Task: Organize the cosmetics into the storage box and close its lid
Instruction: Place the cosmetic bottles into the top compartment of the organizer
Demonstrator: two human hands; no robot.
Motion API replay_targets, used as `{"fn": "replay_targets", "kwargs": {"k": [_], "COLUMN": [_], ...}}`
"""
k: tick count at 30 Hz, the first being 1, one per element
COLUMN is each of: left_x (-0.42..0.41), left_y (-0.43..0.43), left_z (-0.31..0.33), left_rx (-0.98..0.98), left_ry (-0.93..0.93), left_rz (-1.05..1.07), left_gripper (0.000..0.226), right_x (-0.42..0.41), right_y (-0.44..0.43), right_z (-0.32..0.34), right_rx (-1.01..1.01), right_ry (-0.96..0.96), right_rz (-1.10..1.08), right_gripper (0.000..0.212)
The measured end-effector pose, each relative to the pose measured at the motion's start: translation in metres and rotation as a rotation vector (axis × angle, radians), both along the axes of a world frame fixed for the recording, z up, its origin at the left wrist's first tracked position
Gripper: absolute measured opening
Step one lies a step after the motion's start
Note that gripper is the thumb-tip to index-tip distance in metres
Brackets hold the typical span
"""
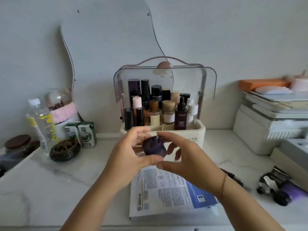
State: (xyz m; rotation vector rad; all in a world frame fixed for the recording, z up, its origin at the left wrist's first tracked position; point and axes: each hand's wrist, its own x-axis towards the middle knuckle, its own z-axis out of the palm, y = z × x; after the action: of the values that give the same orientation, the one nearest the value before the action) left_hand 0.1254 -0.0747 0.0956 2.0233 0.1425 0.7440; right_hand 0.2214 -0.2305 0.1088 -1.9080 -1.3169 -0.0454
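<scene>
- Jar (154, 146), frame centre: small, rigid, glossy; probably light, apt to slip.
- Left grip (131, 152) and right grip (188, 157) both pinch it.
- Best held by the sidewall.

Storage box (183, 139) behind both hands, jar (154, 146) between them, leaflets (166, 194) below

**Legible Print on the Counter**

The cream storage box (199, 131) carries "Life" at the right of its front wall; whatever comes before it is covered. Inside, the dark dropper bottle (180, 120) reads "YOUTH CODE" beneath a blurred brand line resembling "L'OREAL". The white packet (150, 197) has dense print too small to read.
</scene>
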Motion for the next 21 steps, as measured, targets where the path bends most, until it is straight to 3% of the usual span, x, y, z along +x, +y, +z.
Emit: {"fn": "replay_targets", "kwargs": {"k": [3,6,10,14,18,21], "left_x": [0.014,0.025,0.037,0.043,0.04,0.036], "left_y": [-0.011,-0.021,-0.03,-0.03,-0.025,-0.017], "left_z": [0.006,0.005,0.002,-0.001,-0.008,-0.016], "left_rx": [-0.042,-0.1,-0.155,-0.115,-0.058,0.053], "left_ry": [-0.025,-0.115,-0.206,-0.223,-0.213,-0.281], "left_rz": [-0.087,-0.119,-0.116,-0.05,0.034,0.206], "left_gripper": [0.058,0.041,0.036,0.047,0.047,0.039], "right_x": [0.009,0.016,0.026,0.036,0.04,0.044], "right_y": [-0.009,-0.014,-0.01,-0.001,0.012,0.026], "right_z": [0.01,0.013,0.014,0.018,0.021,0.023], "right_rx": [0.038,0.083,0.129,0.146,0.096,0.083], "right_ry": [0.022,0.045,0.134,0.202,0.126,0.055], "right_rz": [-0.015,-0.038,-0.076,-0.059,-0.051,-0.179], "right_gripper": [0.071,0.057,0.044,0.044,0.048,0.049]}}
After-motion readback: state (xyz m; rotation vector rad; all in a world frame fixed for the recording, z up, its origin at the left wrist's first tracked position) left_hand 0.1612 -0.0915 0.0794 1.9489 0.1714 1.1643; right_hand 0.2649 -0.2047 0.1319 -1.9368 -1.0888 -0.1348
